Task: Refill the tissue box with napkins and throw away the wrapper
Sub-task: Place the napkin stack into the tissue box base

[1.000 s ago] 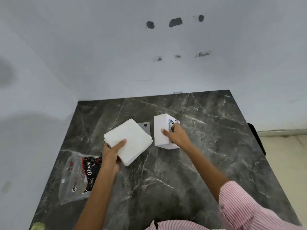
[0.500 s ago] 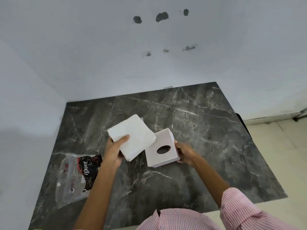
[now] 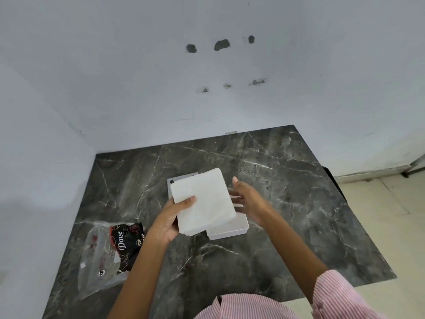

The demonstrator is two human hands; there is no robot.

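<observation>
Gripping the stack of napkins [image 3: 203,201] at its near-left corner, the left hand [image 3: 167,223] has its thumb on top and its fingers [image 3: 176,199] clamped around the edge. The stack is held tilted above the open white tissue box [image 3: 232,227], which lies on the dark marble surface [image 3: 287,226]. The right hand [image 3: 249,201] is seen just beside the box's far side, fingers spread apart, gripping nothing. The crumpled wrapper [image 3: 108,252] lies at the surface's left edge. A grey lid [image 3: 172,181] shows behind the stack.
</observation>
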